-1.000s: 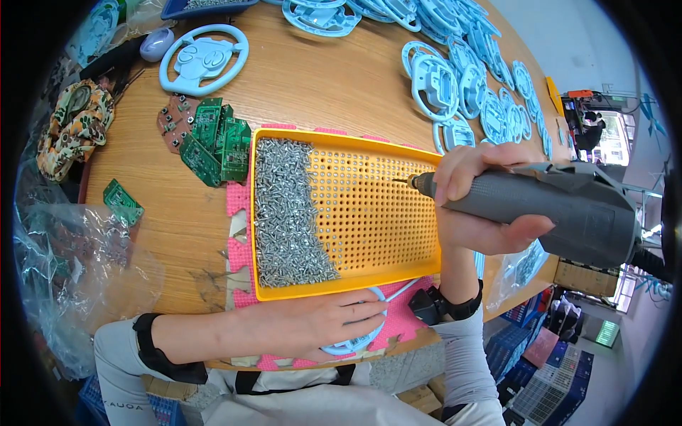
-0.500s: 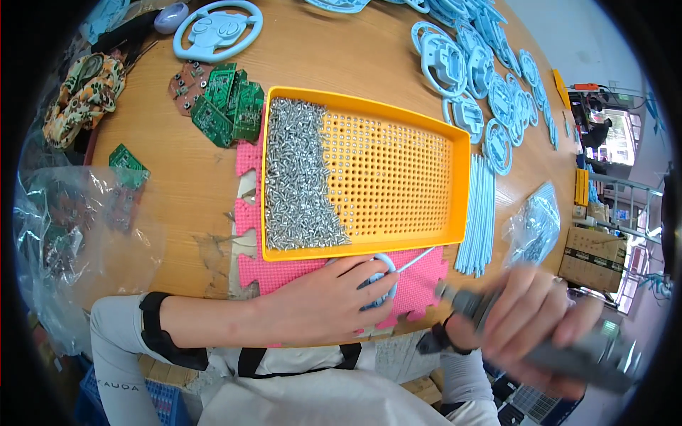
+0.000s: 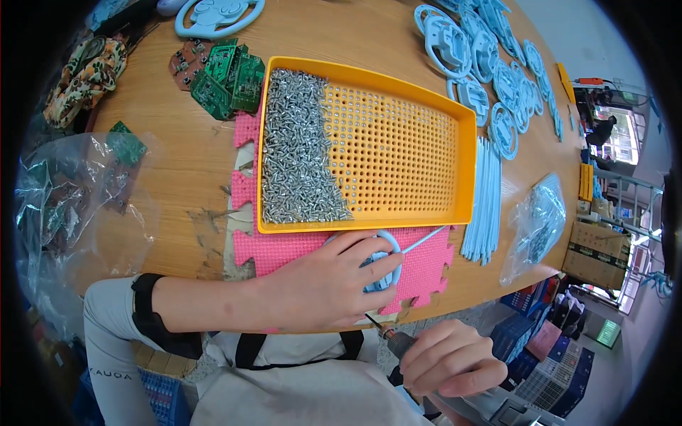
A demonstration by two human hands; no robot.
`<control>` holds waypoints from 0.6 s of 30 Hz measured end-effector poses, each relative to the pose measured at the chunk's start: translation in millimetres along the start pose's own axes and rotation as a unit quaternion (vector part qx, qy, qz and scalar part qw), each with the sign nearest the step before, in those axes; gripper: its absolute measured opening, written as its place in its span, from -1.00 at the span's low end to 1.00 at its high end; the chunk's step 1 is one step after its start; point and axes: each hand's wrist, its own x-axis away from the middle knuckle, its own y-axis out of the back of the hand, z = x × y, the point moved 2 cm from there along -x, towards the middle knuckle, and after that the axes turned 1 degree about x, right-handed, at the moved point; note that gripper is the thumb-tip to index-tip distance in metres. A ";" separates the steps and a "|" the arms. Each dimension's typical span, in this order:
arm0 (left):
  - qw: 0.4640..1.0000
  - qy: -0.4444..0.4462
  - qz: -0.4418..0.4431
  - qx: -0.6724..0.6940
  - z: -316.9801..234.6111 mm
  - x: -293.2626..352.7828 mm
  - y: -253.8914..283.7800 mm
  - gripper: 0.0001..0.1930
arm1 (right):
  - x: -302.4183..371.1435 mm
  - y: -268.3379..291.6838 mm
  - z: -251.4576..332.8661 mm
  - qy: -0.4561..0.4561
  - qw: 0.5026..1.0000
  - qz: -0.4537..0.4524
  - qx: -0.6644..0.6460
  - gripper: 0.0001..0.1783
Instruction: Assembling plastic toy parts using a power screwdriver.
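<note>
My left hand [image 3: 337, 280] is closed over a light blue toy steering wheel [image 3: 387, 273], pressing it onto a pink foam mat [image 3: 430, 259]. The palm and fingers cover much of the wheel. A thin light blue rod [image 3: 424, 240] sticks out from it toward the right. Wrapped in my right hand [image 3: 451, 358] is a dark electric screwdriver [image 3: 399, 341]. Its bit points up and left, with the tip near the mat's front edge, just below my left fingers and apart from the wheel. Directly beyond the wheel sits a yellow tray [image 3: 366, 226] with loose silver screws [image 3: 295, 153] heaped at its left end.
Green circuit boards [image 3: 245, 82] lie left of the tray, near a clear plastic bag [image 3: 85, 213]. Blue rods [image 3: 483, 206] and a bag of small parts [image 3: 536, 220] lie to the right. Several blue wheel parts [image 3: 447, 46] are piled at the back right.
My right hand has brought the screwdriver left and inward, from out at the right to beside my left hand. The left hand keeps its hold on the wheel. The view has tilted slightly.
</note>
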 end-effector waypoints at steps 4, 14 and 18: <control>1.000 -0.004 0.000 -0.003 0.2 -0.7 -0.2 -0.52 | -1.5 -0.2 -4.7 -0.007 1.000 -0.025 -0.015 -0.89; 0.999 0.007 0.004 0.035 1.3 2.8 -0.1 -0.51 | -5.7 -11.9 -7.5 -0.022 0.990 0.131 0.036 -0.94; 0.998 0.009 -0.003 0.064 3.8 1.5 -1.6 -0.52 | -4.0 -12.0 -13.2 -0.031 0.991 0.119 0.047 -0.92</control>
